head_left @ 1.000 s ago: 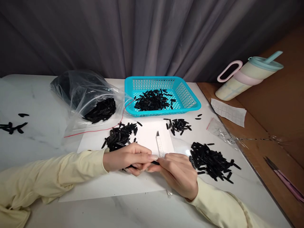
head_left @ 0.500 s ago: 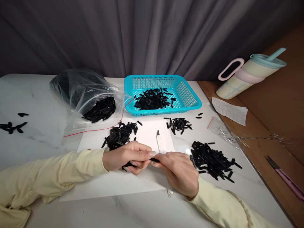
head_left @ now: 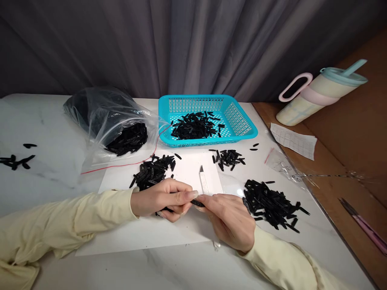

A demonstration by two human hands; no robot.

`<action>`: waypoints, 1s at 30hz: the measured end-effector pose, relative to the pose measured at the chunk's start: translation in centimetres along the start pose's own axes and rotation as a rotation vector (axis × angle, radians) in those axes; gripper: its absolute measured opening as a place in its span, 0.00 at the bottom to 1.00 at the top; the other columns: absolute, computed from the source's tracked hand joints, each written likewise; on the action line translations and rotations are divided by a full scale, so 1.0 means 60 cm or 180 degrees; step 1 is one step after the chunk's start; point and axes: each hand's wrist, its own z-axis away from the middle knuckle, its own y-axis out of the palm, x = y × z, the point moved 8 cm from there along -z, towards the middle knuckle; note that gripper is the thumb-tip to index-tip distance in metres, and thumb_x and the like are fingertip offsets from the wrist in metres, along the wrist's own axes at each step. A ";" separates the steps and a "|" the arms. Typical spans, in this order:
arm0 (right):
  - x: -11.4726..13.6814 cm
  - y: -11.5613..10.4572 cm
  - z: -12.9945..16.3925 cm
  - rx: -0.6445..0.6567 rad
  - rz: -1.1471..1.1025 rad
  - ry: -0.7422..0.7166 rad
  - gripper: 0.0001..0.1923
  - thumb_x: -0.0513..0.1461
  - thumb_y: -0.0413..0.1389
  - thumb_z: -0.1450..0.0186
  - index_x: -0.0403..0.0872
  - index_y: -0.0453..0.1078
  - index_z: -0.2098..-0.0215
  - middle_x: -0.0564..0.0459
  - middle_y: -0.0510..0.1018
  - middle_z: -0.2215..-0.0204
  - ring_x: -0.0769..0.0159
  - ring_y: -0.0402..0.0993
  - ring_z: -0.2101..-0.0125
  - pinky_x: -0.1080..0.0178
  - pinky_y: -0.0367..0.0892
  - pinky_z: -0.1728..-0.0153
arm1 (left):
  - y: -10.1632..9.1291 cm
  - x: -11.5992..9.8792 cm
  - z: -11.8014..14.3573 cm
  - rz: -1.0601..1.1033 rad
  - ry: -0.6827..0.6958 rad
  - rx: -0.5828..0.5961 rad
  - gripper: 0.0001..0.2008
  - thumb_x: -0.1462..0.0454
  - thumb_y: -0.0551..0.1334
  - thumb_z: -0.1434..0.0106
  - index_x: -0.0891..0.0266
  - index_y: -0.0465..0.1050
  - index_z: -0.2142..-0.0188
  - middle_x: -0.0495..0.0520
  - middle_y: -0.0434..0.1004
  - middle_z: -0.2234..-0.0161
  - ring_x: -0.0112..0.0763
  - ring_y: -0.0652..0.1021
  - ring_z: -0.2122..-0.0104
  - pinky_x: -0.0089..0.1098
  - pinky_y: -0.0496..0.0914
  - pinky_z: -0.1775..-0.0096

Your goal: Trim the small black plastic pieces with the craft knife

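black plastic strip (head_left: 198, 203) sat pinched between left hand (head_left: 160, 199) and right hand (head_left: 231, 219), so the knife (head_left: 204, 183) lying just beside them might have nicked a finger.

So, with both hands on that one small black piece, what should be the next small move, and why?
Probably lift the small flat black plastic piece slightly clear of the white paper sheet. The left hand and right hand pinch it between their fingertips just above the sheet, and the slim silver craft knife lies untouched right behind them.
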 end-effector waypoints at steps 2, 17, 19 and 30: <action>0.001 -0.001 0.000 -0.0015 0.0006 -0.0004 0.14 0.27 0.50 0.35 0.38 0.65 0.51 0.48 0.78 0.76 0.69 0.69 0.82 0.66 0.62 0.82 | 0.001 -0.001 0.000 0.0015 -0.0011 -0.0013 0.21 0.51 0.58 0.38 0.64 0.59 0.79 0.38 0.48 0.87 0.15 0.51 0.88 0.24 0.44 0.84; -0.003 -0.001 0.001 -0.0037 -0.0170 0.0040 0.13 0.26 0.50 0.36 0.36 0.66 0.53 0.48 0.77 0.76 0.69 0.70 0.80 0.66 0.64 0.80 | -0.004 0.002 -0.001 0.0070 -0.0010 -0.0083 0.19 0.54 0.59 0.38 0.65 0.61 0.77 0.37 0.48 0.87 0.15 0.52 0.88 0.24 0.44 0.84; -0.003 -0.001 0.000 -0.0022 -0.0170 0.0046 0.13 0.26 0.50 0.35 0.37 0.66 0.53 0.48 0.78 0.75 0.69 0.70 0.80 0.66 0.64 0.80 | -0.005 0.002 -0.002 0.0065 -0.0016 -0.0098 0.18 0.54 0.59 0.38 0.65 0.61 0.77 0.37 0.48 0.87 0.15 0.51 0.88 0.24 0.44 0.84; -0.002 -0.001 -0.002 0.0027 -0.0044 0.0110 0.08 0.28 0.51 0.35 0.36 0.68 0.57 0.46 0.78 0.74 0.70 0.69 0.81 0.66 0.62 0.80 | -0.004 0.002 -0.001 0.0017 -0.0119 -0.0152 0.20 0.52 0.59 0.39 0.64 0.59 0.79 0.38 0.48 0.87 0.15 0.51 0.88 0.24 0.44 0.84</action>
